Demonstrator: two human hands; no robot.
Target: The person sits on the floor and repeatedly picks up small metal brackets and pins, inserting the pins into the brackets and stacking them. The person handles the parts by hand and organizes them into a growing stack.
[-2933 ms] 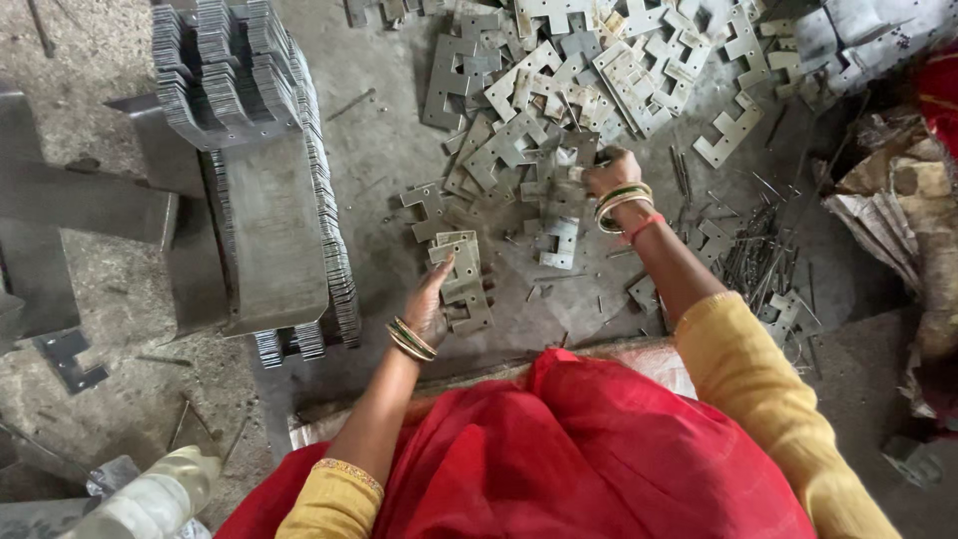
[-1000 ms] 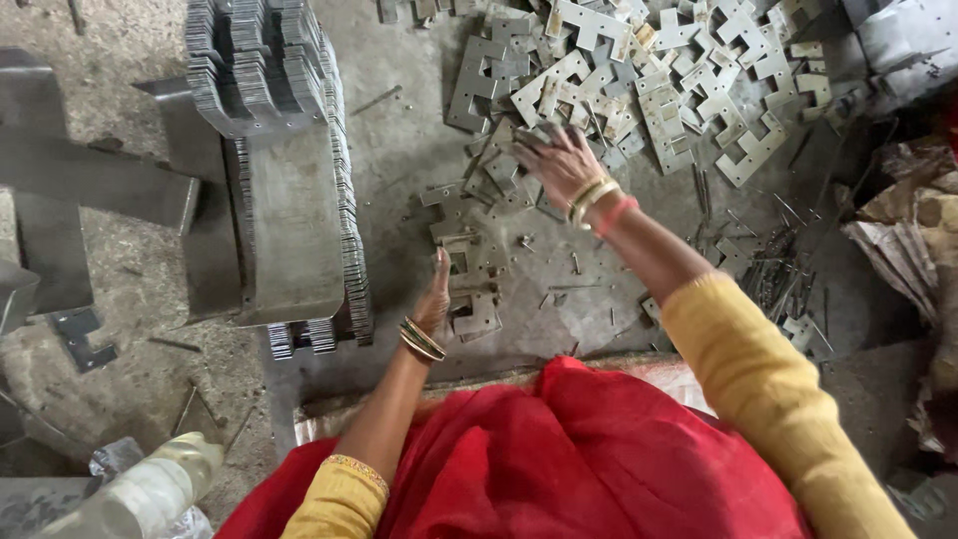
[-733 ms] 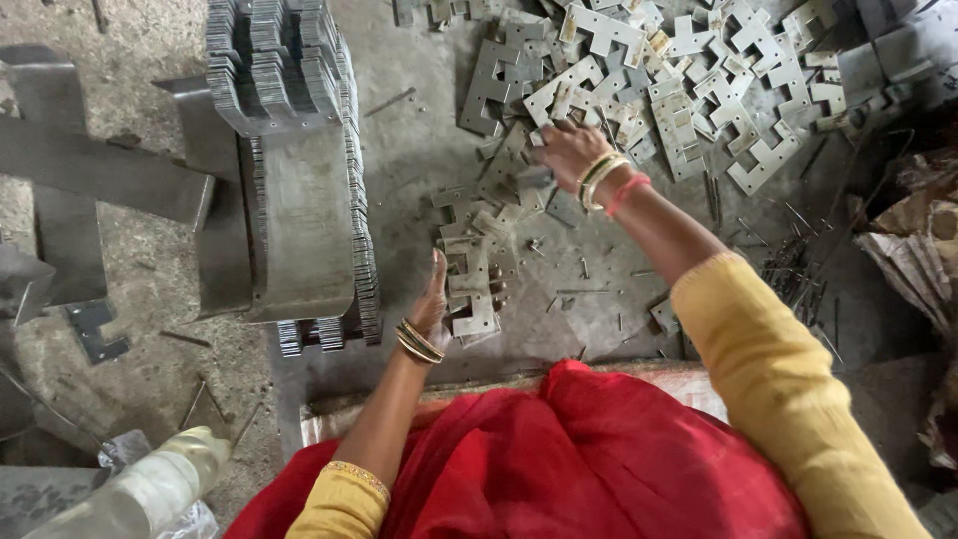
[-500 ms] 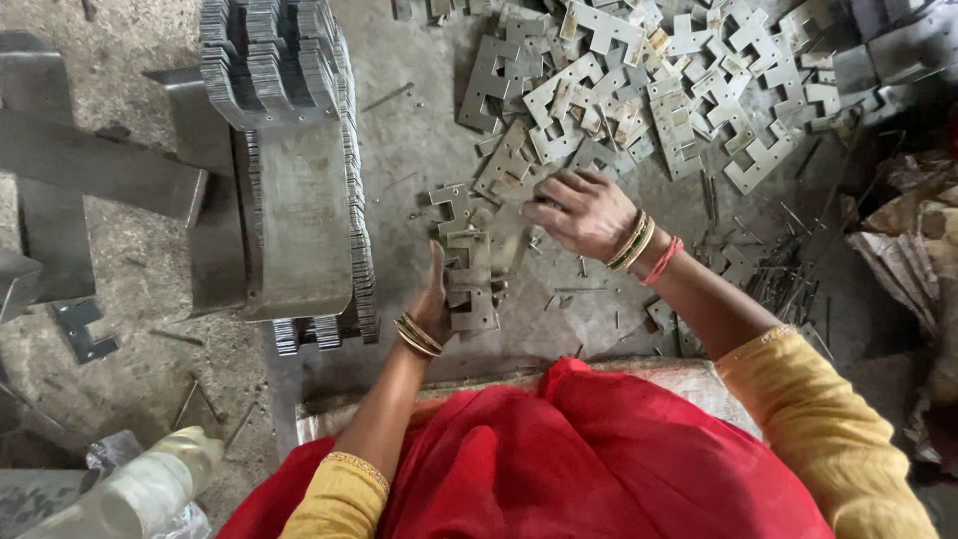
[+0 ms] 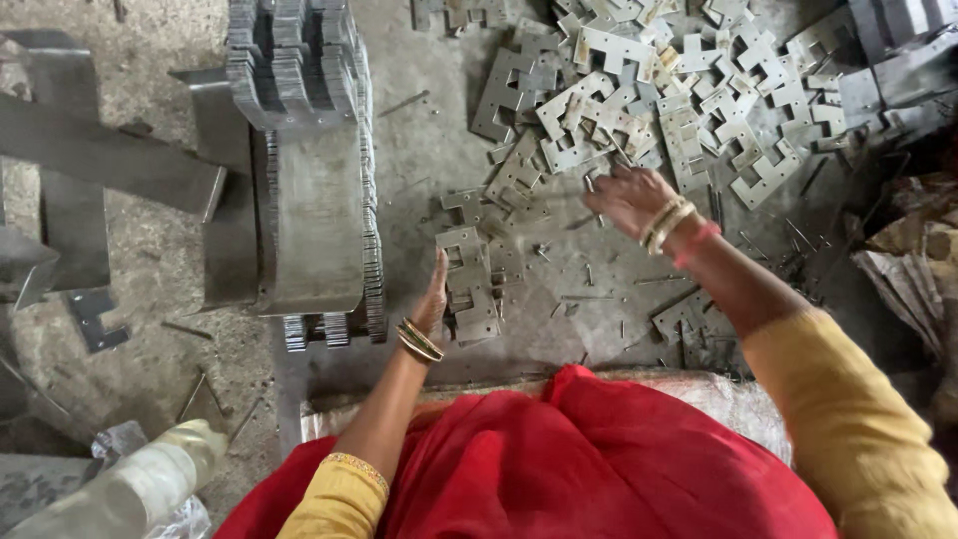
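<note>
Gritty floor [image 5: 599, 309], scattered, seemingly metal plates [image 5: 609, 110]

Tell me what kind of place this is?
Probably a small metal-stamping or sheet-metal workshop, worked at floor level. A heap of punched notched plates lies on the dusty concrete floor, tall stacks of like plates stand beside it, and the left hand steadies a small pile.

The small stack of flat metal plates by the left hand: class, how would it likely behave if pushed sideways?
The small stack of metal plates looks unevenly piled, so it would probably slide apart. Each plate seems thin, stiff steel, likely heavy for its size. The left hand steadies one side.
</note>
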